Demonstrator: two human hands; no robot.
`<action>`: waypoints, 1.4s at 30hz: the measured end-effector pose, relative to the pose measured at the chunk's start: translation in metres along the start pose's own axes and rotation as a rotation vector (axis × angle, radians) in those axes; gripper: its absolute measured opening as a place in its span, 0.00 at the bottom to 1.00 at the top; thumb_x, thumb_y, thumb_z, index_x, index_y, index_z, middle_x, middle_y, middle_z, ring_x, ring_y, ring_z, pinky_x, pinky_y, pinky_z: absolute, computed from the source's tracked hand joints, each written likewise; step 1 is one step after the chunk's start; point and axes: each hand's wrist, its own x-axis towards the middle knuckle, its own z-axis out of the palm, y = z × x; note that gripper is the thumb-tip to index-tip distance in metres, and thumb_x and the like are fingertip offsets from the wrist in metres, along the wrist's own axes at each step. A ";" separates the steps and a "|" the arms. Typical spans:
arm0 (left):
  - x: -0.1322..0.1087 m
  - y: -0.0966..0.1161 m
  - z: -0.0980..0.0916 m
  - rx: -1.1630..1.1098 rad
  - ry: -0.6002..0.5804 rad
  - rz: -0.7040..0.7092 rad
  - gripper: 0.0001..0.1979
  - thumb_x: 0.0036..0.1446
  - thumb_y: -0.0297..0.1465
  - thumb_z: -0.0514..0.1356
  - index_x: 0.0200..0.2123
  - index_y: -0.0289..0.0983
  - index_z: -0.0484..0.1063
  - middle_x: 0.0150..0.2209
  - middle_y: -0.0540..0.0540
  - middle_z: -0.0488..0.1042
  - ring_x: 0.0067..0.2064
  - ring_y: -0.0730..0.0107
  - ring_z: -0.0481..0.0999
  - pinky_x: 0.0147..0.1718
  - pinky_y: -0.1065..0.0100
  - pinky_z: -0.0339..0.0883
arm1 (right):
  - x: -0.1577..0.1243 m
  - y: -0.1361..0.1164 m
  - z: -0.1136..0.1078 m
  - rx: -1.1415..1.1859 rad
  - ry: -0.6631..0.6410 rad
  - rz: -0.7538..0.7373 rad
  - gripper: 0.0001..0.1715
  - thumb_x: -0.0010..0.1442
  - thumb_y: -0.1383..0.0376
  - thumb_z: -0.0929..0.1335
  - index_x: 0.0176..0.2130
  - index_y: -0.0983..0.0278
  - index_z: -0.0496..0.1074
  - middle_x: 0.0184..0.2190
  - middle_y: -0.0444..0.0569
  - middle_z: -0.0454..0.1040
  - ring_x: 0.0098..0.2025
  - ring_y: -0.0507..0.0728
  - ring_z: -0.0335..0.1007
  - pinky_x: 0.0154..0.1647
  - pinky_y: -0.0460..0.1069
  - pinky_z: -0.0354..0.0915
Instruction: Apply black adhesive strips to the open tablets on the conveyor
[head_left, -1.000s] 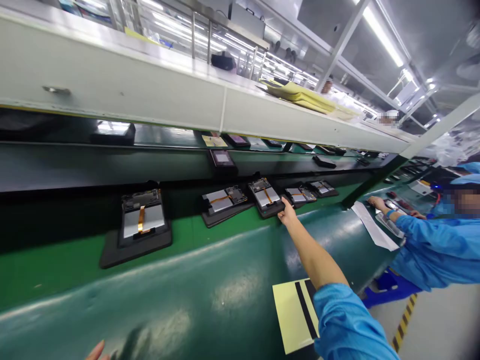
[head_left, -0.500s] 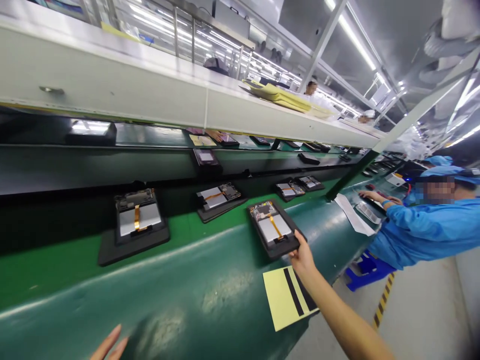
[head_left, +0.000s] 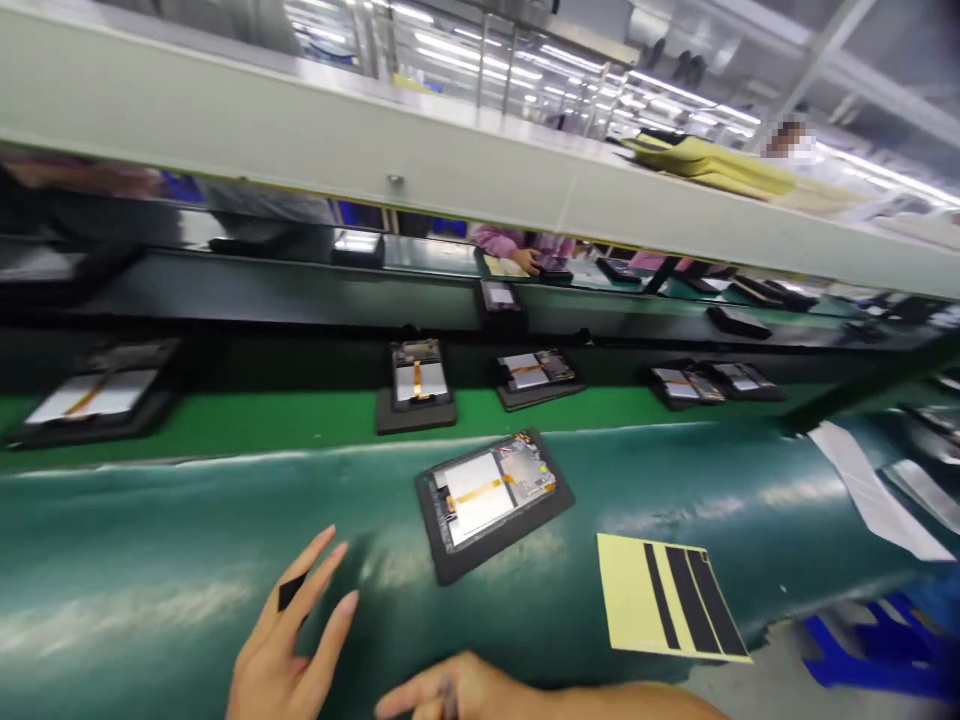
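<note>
Tablet (head_left: 484, 498) staged, I judge; next calls for a strip (head_left: 691, 600). Left of the tablet, left grip (head_left: 281, 650) is released (right grip (head_left: 480, 688): can't tell).

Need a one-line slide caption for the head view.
Left hand, black piece at its fingers, and right hand near an opened device on a black pad.

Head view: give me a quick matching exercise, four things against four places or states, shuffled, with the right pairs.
1. yellow sheet
2. nearest opened device
3. left hand
4. blue stool

A. fingers spread, a black patch showing among them
B. at the lower right of the picture, beyond the bench
C. bearing black strips
D. lying on a black pad

Pairs: 1-C, 2-D, 3-A, 4-B
</note>
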 end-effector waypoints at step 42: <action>0.051 0.012 0.037 0.193 -0.207 -0.200 0.05 0.61 0.29 0.59 0.34 0.38 0.74 0.65 0.35 0.67 0.69 0.46 0.62 0.66 0.41 0.58 | 0.050 -0.099 -0.049 -2.176 0.260 -0.403 0.24 0.72 0.55 0.63 0.62 0.60 0.71 0.43 0.53 0.77 0.35 0.54 0.75 0.36 0.49 0.60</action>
